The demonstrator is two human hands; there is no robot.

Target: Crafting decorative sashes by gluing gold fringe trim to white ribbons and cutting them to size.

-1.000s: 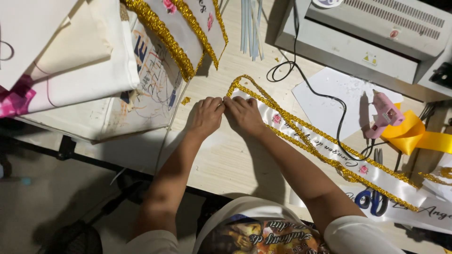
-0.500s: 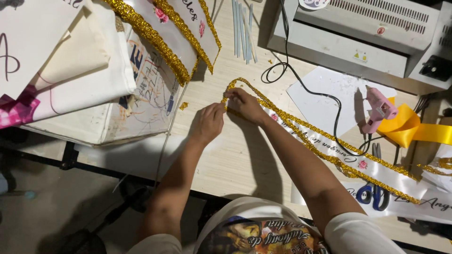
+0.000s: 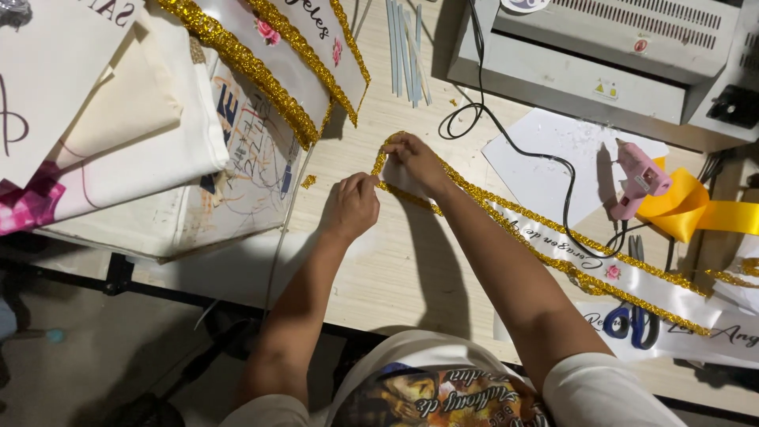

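From the head view I read the following layout, with clock directions taken from the centre of the frame.

1. Left hand point(image 3: 350, 207): at about 9 o'clock of centre, fingers curled in, fingertips pinched on the gold glitter trim point(image 3: 411, 198) along the near edge of the white sash point(image 3: 545, 237).
2. Right hand point(image 3: 415, 158): at about 11 o'clock, just beyond the left hand, fingers closed over the pointed end of the white sash where the trim turns the corner. It presses the sash end onto the wooden table point(image 3: 395, 269).
3. White sash: it runs from the two hands toward 4 o'clock, flat on the table, passing under the right forearm, with gold trim on both long edges and a small pink flower print near its far end.
4. Pink glue gun point(image 3: 636, 178): at 2 o'clock, resting on a sheet of white paper point(image 3: 545, 158), well apart from both hands. Its black cord point(image 3: 506, 138) loops back toward 12 o'clock.
5. Yellow ribbon point(image 3: 696, 209): just beside the glue gun, at 3 o'clock.
6. Blue-handled scissors point(image 3: 632, 320): at 4 o'clock, lying across the sash.
7. Grey laminator point(image 3: 601, 63): at 1 o'clock, at the far table edge.
8. A second gold-trimmed sash point(image 3: 292, 55): at 11 o'clock, lying on stacked cloth and boards.
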